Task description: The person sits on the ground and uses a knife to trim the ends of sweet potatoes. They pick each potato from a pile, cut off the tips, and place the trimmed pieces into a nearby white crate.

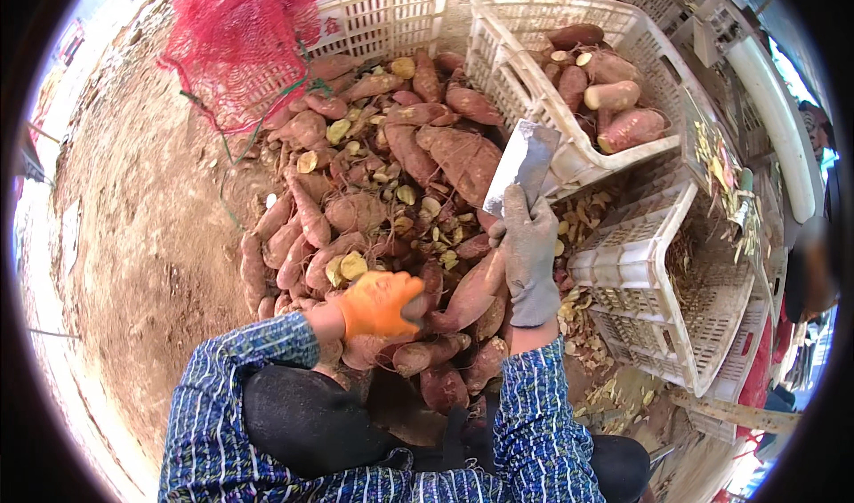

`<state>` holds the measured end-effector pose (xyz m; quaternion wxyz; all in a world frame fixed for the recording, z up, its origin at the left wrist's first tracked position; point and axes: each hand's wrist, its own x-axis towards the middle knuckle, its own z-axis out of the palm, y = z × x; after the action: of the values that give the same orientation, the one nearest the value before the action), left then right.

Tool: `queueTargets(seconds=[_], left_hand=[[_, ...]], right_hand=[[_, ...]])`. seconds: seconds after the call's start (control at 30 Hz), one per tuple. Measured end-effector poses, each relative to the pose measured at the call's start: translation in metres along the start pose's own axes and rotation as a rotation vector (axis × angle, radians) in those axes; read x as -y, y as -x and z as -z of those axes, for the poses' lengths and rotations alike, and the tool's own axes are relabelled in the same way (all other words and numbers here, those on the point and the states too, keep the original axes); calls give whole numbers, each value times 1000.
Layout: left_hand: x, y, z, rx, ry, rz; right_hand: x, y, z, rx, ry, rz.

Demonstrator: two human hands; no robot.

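Observation:
My left hand [381, 304], in an orange glove, is over the near part of a pile of sweet potatoes [461, 160]. Its thumb and fingers are parted, with a reddish sweet potato [431, 286] right at the gap; whether they touch it is unclear. My right hand [531, 258], in a dirty grey glove, is closed round a cleaver. The broad rectangular cleaver blade [525, 163] points away from me, above the pile's right side. A long sweet potato [474, 297] lies just left of that wrist. Cut yellowish slices [352, 265] and scraps are scattered among the roots.
A white plastic crate [520, 67] with several trimmed sweet potatoes stands at the far right. Another crate [669, 281] lies tipped on its side nearer me. Red netting [240, 49] drapes over a crate [391, 14] at the back. Bare brown ground [142, 218] stretches left.

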<state>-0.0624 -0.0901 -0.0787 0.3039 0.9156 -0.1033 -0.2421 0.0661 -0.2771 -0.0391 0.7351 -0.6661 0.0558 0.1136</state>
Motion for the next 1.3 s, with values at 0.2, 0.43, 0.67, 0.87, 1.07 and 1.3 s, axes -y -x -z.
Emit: queueTargets(seconds=[0.2, 0.43, 0.67, 0.87, 1.07, 1.3], left_hand=[[31, -12, 71, -552, 434, 93], [43, -6, 79, -681, 236, 100], [25, 22, 68, -767, 180, 138], [67, 18, 105, -784, 1705, -246], [96, 18, 108, -1072, 1899, -272], [45, 2, 110, -824, 2126, -267]], right_hand=[[5, 14, -20, 79, 407, 250], [15, 50, -67, 230, 629, 762], [-41, 40, -81, 326, 599, 180], [-19, 36, -65, 232, 161, -74], [15, 60, -87, 21, 470, 636], [-128, 47, -76, 287, 352, -105]])
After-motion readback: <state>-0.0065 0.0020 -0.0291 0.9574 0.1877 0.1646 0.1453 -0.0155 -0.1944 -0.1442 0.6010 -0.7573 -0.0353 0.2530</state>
